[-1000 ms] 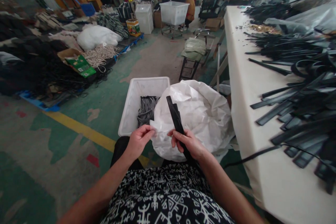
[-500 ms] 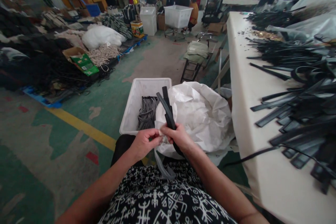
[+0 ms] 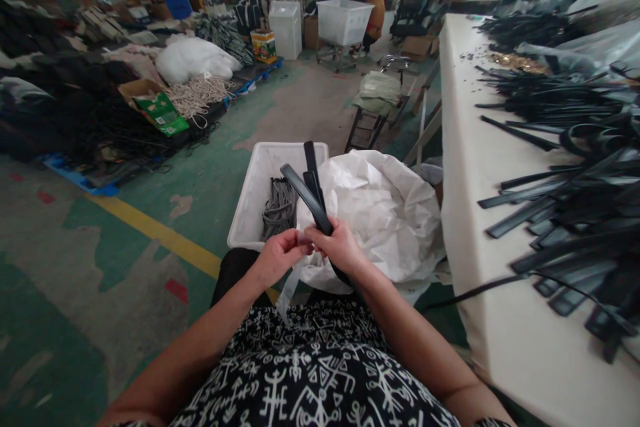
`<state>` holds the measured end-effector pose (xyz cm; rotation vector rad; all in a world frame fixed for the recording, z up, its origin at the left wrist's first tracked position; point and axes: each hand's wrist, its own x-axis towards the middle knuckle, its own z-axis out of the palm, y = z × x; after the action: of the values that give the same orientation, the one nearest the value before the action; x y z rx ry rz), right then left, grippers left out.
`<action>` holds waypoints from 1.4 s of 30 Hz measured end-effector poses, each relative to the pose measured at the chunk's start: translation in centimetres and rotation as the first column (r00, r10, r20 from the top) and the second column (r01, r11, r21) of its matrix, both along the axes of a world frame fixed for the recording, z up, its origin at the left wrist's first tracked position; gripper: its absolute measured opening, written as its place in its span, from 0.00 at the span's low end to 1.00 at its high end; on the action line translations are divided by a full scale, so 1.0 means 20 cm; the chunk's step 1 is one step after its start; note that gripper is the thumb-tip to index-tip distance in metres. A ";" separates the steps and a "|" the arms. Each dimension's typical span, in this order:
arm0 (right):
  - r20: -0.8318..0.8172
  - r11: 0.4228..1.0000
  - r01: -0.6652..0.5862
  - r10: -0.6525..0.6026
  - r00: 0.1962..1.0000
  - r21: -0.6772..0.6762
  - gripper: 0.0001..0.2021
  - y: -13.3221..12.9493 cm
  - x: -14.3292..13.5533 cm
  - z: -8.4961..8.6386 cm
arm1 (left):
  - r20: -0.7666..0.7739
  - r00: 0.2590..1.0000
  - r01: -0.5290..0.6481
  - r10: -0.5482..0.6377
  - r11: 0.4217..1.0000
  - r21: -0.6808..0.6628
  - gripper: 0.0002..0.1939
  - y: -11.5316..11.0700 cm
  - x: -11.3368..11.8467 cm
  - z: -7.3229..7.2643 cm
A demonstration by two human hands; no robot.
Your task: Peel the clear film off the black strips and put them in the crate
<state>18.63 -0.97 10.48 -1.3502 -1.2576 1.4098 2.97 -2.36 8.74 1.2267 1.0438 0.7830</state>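
Note:
My right hand [image 3: 341, 245] is closed around several black straps [image 3: 311, 199], whose upper ends fan apart above the fist. Close against it, my left hand [image 3: 281, 255] pinches a thin, pale, translucent strip [image 3: 289, 292] that hangs down toward my lap. The strip's upper end disappears between the fingers of both hands. Just beyond my hands lies a crumpled white sack [image 3: 383, 213]. Left of that stands a white plastic bin [image 3: 243, 203] with a bundle of grey cords [image 3: 280, 210] in it.
A cream-covered table [image 3: 470, 213] runs along my right, with many black straps [image 3: 575, 213] piled on it. A stool [image 3: 377, 97] with folded cloth stands ahead. Pallets with a white bag [image 3: 195, 60] and dark heaps are at the left. A crouching person [image 3: 375, 17] is farther back.
The fanned strap ends have tilted a little to the left, spreading wider. Both hands have shifted slightly up and left in view, and the hanging strip has swung left.

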 end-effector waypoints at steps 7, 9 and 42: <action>0.094 0.995 -0.029 0.020 0.995 0.096 0.10 -0.03 -0.03 0.00 | -0.141 0.989 -0.026 0.038 0.996 0.083 0.07 0.08 0.01 -0.11; 0.142 0.993 -0.013 -0.003 0.990 0.115 0.10 -0.03 -0.02 0.01 | -0.213 0.977 -0.002 0.016 0.998 0.069 0.08 0.09 0.00 -0.18; -0.236 0.951 0.309 -0.305 0.923 -0.022 0.12 0.33 0.18 -0.12 | 0.019 0.886 0.427 -0.463 0.799 -0.424 0.05 -0.18 -0.27 -0.10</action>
<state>22.29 5.55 8.17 -1.2623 -0.8563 1.2911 -2.41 -5.86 6.75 1.0747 0.8794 0.1229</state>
